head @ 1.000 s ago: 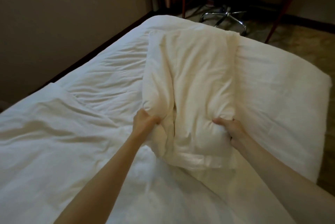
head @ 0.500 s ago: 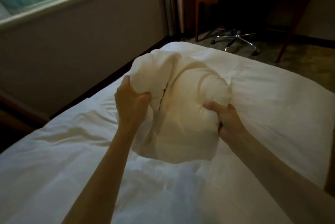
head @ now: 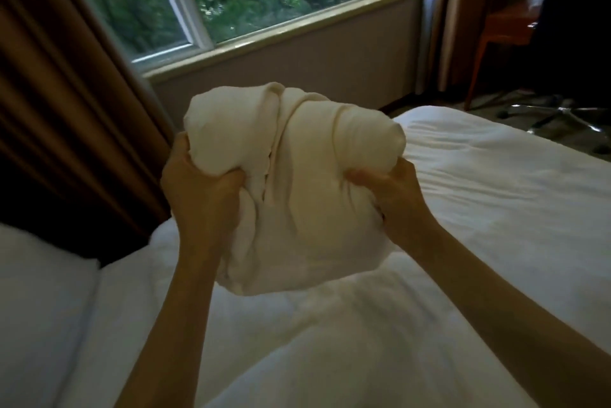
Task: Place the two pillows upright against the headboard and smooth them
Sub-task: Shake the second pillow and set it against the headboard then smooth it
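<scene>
Right, your left hand and right hand each fist a side of the pillow, long axis crosswise; second pillow sits lower-left, left hand nearer.

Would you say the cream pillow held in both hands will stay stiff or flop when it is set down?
Probably floppy: the pillow bunches and creases deeply where the left hand and right hand squeeze it. It looks light, held clear of the bed. Likely to slump unless propped.
</scene>
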Available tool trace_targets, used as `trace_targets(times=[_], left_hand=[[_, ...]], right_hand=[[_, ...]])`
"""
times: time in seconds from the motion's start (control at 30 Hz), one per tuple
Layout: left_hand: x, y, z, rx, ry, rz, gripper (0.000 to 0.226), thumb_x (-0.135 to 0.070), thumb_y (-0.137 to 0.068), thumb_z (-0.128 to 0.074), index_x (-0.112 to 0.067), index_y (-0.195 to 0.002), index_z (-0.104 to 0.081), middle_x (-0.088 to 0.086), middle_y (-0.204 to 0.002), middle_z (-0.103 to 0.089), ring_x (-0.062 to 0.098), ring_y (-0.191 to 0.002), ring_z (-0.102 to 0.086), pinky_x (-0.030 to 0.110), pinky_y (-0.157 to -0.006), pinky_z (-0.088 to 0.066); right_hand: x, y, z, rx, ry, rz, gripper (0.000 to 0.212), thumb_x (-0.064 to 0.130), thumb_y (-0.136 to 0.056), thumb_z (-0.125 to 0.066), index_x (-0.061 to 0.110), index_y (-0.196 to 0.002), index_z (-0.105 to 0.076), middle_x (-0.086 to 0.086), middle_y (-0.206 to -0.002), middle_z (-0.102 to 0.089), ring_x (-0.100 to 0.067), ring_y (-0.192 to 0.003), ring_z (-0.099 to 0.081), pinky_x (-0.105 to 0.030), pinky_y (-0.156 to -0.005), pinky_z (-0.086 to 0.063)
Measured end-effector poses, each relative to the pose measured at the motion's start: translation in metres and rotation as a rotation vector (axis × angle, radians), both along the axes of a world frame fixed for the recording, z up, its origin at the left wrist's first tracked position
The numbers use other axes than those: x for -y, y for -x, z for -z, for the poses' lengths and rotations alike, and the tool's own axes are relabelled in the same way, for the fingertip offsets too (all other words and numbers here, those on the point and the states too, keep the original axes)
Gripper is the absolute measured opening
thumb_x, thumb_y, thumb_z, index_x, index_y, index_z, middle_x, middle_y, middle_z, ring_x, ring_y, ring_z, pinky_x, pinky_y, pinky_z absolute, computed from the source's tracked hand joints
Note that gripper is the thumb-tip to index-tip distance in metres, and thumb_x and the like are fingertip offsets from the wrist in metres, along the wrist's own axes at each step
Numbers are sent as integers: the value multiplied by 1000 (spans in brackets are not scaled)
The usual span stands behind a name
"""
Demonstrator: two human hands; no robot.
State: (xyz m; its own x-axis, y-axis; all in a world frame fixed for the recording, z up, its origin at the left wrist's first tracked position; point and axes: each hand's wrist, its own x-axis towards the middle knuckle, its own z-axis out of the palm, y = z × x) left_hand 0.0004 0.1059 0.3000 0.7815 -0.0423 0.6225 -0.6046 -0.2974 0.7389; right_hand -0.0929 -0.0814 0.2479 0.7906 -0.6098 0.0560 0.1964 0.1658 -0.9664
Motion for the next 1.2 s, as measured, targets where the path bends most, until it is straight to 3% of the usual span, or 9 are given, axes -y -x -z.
trace_targets(times=[0.1, 0.2, 0.37, 0.57, 0.63, 0.77, 0.87, 0.97, 1.2], left_hand=[[-69, 9, -11, -22, 44, -106, 39, -9, -61, -67, -27, -92, -52, -21, -83, -53, -15, -74, -55, 0, -61, -43], [-127, 15, -16, -21, 71, -197, 46, -1, -63, -68, -7, -108, -58, -4, -92, -63, 4, -81, -60, 3, -64, -47], [-216, 32, -6, -14, 41, -353, 57, -7, -65, -68, 1, -120, -53, 16, -107, -66, 28, -93, -63, 35, -75, -53], [-324, 62, 54, -169, 189, -527, 61, -5, -62, -70, -5, -121, -56, 3, -109, -65, 13, -96, -60, 19, -80, -52], [-349, 73, 87, -252, 201, -555, 57, 3, -65, -71, -2, -120, -57, 8, -114, -66, 21, -102, -62, 26, -85, -53], [-407, 103, 164, -528, 217, -619, 46, 4, -61, -67, -3, -105, -59, 8, -99, -65, 27, -89, -61, 22, -65, -49], [-455, 132, 232, -920, 126, -658, 47, -11, -54, -66, -7, -100, -59, 13, -96, -66, 30, -88, -62, 40, -73, -55], [-487, 171, 294, -1243, -102, -594, 60, -18, -53, -72, -10, -111, -56, 14, -103, -65, 33, -93, -62, 40, -79, -54], [-544, 228, 375, -1633, -196, -564, 54, -10, -81, -60, 2, -131, -47, 24, -132, -53, 37, -116, -53, 43, -98, -46]], right_hand=[[-59, -15, -13, -13, 32, -94, 67, 13, -73, -75, 13, -134, -47, -7, -126, -60, -20, -109, -62, -26, -77, -56], [-108, -27, -22, -18, 35, -183, 66, 11, -72, -76, 12, -132, -49, -7, -121, -61, -19, -104, -63, -26, -72, -56], [-188, -38, -20, -9, 90, -313, 54, 7, -72, -74, 12, -122, -55, 0, -107, -64, -15, -98, -64, -19, -63, -55], [-284, -38, 30, -105, 183, -493, 77, 12, -69, -76, 13, -138, -42, -14, -130, -55, -29, -117, -57, -48, -91, -54], [-307, -32, 56, -207, 189, -522, 79, 17, -67, -76, 16, -139, -43, -11, -131, -56, -30, -117, -57, -52, -95, -51], [-344, -6, 128, -415, 232, -549, 70, 16, -61, -76, 10, -128, -55, -13, -118, -66, -32, -107, -62, -43, -90, -54], [-360, 24, 189, -645, 335, -623, 75, 24, -59, -78, 9, -129, -54, -13, -119, -64, -34, -109, -61, -43, -90, -54], [-367, 63, 236, -832, 394, -729, 87, 30, -62, -81, 11, -139, -44, -12, -133, -56, -28, -113, -55, -35, -90, -49], [-357, 76, 285, -1027, 370, -723, 100, 27, -68, -83, 8, -148, -26, -13, -149, -41, -33, -132, -43, -40, -107, -40]])
